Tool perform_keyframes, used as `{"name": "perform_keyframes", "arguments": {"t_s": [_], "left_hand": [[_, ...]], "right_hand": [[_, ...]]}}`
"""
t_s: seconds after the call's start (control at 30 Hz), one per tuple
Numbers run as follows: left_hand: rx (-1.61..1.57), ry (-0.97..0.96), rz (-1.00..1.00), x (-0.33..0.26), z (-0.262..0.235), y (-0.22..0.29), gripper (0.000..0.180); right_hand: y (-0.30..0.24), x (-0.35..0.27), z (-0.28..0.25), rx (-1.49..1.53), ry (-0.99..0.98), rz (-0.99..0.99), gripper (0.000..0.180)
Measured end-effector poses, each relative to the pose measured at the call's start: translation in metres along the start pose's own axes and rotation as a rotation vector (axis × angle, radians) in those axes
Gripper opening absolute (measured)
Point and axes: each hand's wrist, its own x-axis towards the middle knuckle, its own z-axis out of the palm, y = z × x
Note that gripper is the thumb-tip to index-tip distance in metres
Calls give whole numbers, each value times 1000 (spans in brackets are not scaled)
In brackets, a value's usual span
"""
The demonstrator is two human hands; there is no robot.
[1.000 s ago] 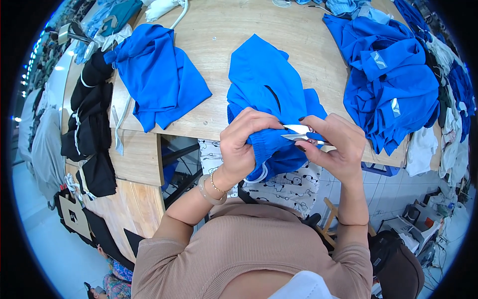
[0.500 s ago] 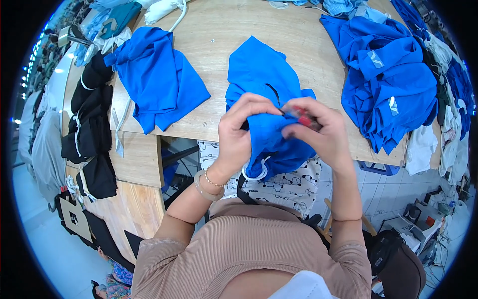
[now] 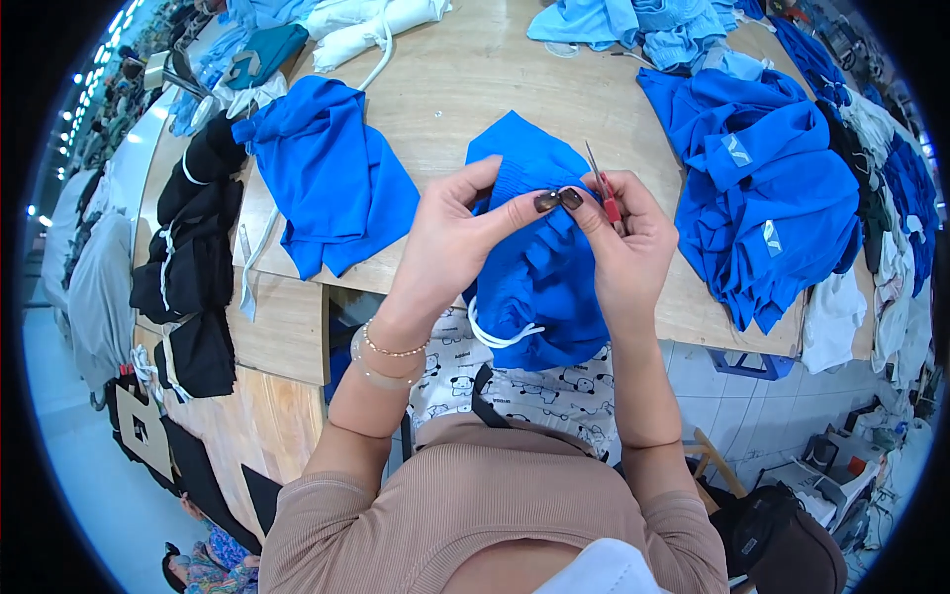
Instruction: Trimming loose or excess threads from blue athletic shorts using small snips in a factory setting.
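Note:
A bright blue garment [image 3: 559, 312] with a gathered elastic band hangs over the table's front edge in front of me. My left hand [image 3: 440, 243] pinches its band, thumb on top. Opposite, my right hand [image 3: 633, 247] pinches the same band, the two thumb tips meeting. Tucked in the right fingers are small red-handled scissors [image 3: 609, 203], their blades pointing up and away from me. A loop of white cord [image 3: 503, 340] dangles from the garment's near side. The part of the band beneath the thumbs is hidden.
On the wooden table [image 3: 445, 89], another blue garment [image 3: 336, 178] lies left and a heap of blue garments [image 3: 772, 188] right. Black tied bundles [image 3: 188, 277] line the left edge. Light blue clothes [image 3: 633, 30] lie at the back. A patterned white cloth [image 3: 445, 376] covers my lap.
My hands have turned so both thumbs meet on top of the band. The scissors, formerly blurred at the fabric, now point upward in my right hand. The view has shifted slightly.

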Motion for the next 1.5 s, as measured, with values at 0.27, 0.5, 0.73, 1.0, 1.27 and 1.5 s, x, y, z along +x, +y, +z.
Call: {"name": "perform_keyframes", "arguments": {"t_s": [0.27, 0.5, 0.73, 1.0, 1.27, 1.5], "left_hand": [[4, -197, 75, 8, -8, 59, 19], [-89, 21, -65, 13, 0, 26, 17], [59, 78, 34, 8, 5, 10, 17], [235, 52, 171, 7, 4, 5, 14], [244, 60, 174, 8, 2, 0, 13], [243, 56, 171, 10, 3, 0, 14]], "right_hand": [[-34, -6, 2, -84, 98, -269, 13], [-24, -11, -20, 57, 6, -25, 13], [-39, -29, -26, -314, -128, 149, 19], [-40, -27, -23, -347, -109, 191, 22], [-38, -27, -23, -401, -137, 150, 22], [-33, -26, -23, -413, -147, 97, 22]]}}
